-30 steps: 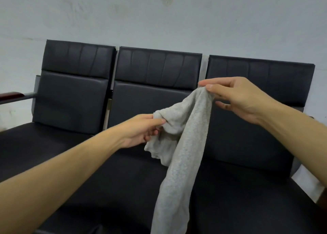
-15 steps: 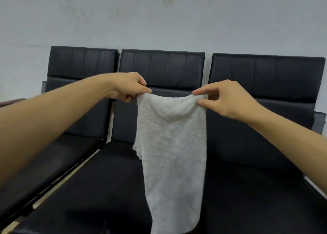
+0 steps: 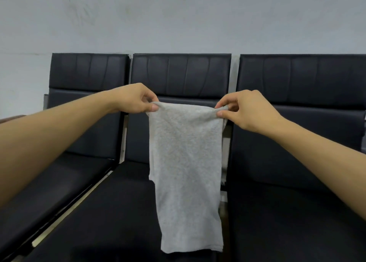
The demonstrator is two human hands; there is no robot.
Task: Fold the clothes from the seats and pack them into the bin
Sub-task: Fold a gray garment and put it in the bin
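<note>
Grey knit garment (image 3: 186, 174) pinched at its top corners by left hand (image 3: 136, 99) and right hand (image 3: 243, 111), hanging at 6 o'clock over the middle seat (image 3: 111, 212) — soft, light, limp. Best held by both top corners while folding — likely to sag otherwise.

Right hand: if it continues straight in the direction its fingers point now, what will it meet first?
The right hand points leftward along the grey cloth top edge, so it would probably meet the left hand first; depth is uncertain.

The one head-worn view looks forward and slightly down, close over the seats (image 3: 186, 212) toward the wall (image 3: 178, 24).
</note>
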